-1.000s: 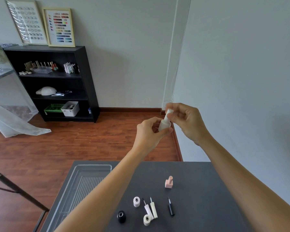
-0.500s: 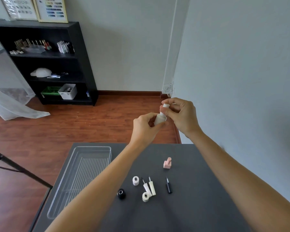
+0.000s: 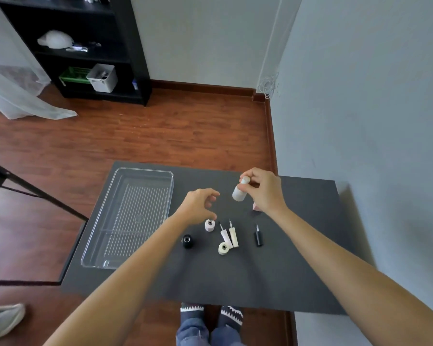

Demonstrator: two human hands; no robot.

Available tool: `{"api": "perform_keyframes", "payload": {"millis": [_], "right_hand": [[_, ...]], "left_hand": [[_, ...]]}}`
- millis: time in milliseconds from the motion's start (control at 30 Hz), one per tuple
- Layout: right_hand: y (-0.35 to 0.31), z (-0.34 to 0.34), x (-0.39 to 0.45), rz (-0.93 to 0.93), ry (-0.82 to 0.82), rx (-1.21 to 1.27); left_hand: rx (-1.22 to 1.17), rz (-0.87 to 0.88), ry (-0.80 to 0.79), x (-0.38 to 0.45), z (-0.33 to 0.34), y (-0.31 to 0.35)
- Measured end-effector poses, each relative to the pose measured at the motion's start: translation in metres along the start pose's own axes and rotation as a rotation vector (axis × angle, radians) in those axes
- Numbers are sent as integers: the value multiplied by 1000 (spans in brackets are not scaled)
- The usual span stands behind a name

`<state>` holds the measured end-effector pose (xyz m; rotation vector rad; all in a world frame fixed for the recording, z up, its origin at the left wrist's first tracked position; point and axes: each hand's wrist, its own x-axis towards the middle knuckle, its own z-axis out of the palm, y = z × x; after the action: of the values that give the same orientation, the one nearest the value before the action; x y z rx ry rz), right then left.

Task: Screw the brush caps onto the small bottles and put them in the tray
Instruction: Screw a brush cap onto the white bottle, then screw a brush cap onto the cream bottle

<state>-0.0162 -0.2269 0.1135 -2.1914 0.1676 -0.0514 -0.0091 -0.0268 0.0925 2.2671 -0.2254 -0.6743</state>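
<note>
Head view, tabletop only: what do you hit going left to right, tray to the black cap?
clear tray → black bottle → pale pink bottle → cream bottle → cream brush cap → black brush cap. The pink-white brush cap overlaps the cream pieces, so I left it out.

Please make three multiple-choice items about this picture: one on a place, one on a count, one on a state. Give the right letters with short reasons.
1. Where does the clear tray lie on the table?
A. on the person's left side
B. on the right side
C. under the right hand

2. How many loose brush caps lie on the table?
A. one
B. three
C. five

3. What does the left hand hold?
A. a black bottle
B. a brush cap
C. nothing

Answers:
1 A, the tray sits left of the bottles.
2 B, two white caps and one black cap lie there.
3 C, its fingers are open, while the right hand holds the capped white bottle.
</note>
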Motion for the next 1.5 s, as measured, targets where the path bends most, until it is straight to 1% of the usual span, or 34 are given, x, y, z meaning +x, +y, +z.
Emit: {"api": "perform_keyframes", "payload": {"millis": [100, 200, 333, 467, 600, 833, 900, 1000, 1067, 1100, 1133, 1200, 1267, 1367, 1433, 1500], "right_hand": [[21, 16, -4, 65, -19, -46], [37, 29, -7, 122, -44, -75], [53, 42, -9, 167, -64, -126], [62, 50, -10, 199, -77, -167], [66, 54, -14, 193, -62, -179], [66, 56, -14, 174, -89, -216], [62, 54, -16, 139, -86, -245], [52, 55, -31, -39, 28, -291], [48, 57, -47, -157, 48, -334], [48, 59, -54, -176, 10, -362], [49, 60, -59, -143, -62, -388], [51, 64, -61, 23, -250, -449], [51, 69, -58, 151, -375, -534], [49, 79, -51, 212, -418, -560], [50, 87, -45, 222, -441, -558], [51, 94, -39, 220, -469, -608]], "left_hand": [[109, -41, -118, -2, 13, -24], [129, -63, -164, -2, 27, -40], [181, -47, -145, 4, 40, -52], [162, -41, -98, 10, 45, -59], [111, -67, -56, 14, 48, -64], [94, -61, -48, 14, 51, -64], [85, -60, -33, 14, 51, -64], [27, -49, 31, 12, 47, -65], [-6, -43, 87, 9, 42, -64], [-22, -40, 109, 7, 40, -63], [-39, -38, 125, 6, 39, -63], [-73, -31, 144, 2, 37, -61], [-98, -15, 151, -2, 36, -59], [-115, 3, 165, -7, 36, -58], [-130, 6, 171, -9, 36, -58], [-137, 14, 174, -10, 36, -58]]}}
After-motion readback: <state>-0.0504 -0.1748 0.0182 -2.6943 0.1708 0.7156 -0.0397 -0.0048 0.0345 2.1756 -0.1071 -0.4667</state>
